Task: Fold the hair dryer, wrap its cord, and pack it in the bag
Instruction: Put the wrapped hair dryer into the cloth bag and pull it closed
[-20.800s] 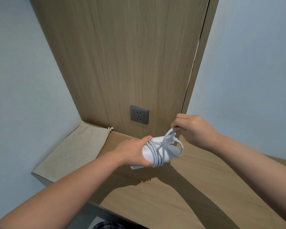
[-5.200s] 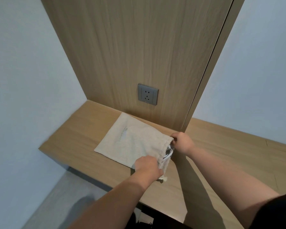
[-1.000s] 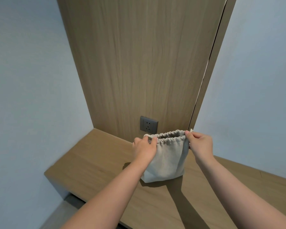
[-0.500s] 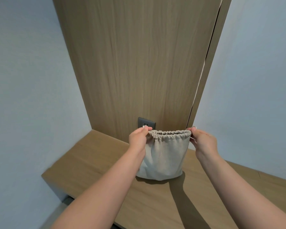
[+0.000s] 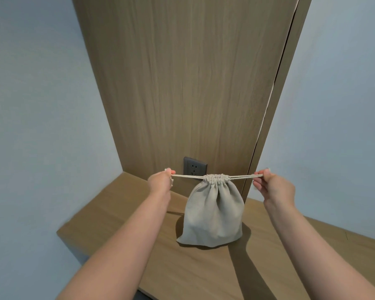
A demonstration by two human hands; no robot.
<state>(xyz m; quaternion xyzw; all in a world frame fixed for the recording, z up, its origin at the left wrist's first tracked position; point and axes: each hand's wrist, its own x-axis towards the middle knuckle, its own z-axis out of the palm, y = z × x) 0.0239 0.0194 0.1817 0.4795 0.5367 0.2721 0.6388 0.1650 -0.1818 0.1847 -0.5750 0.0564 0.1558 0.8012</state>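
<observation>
Two hands pinched shut on the drawstring, one per end: my left hand [image 5: 160, 181] grips the left cord [image 5: 187, 176], my right hand [image 5: 271, 184] grips the right cord [image 5: 240, 176], both pulled taut and level. Between them the beige bag [image 5: 212, 215] has its mouth cinched tight, bottom resting on the wooden shelf [image 5: 121, 213]. Hair dryer not visible. Grey wall socket [image 5: 194, 165] sits just behind the bag.

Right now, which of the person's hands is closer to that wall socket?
Left. The left hand pinches the drawstring just left of the socket, slightly below it. The right hand pulls the other cord end far to the socket's right, beyond the bag.
</observation>
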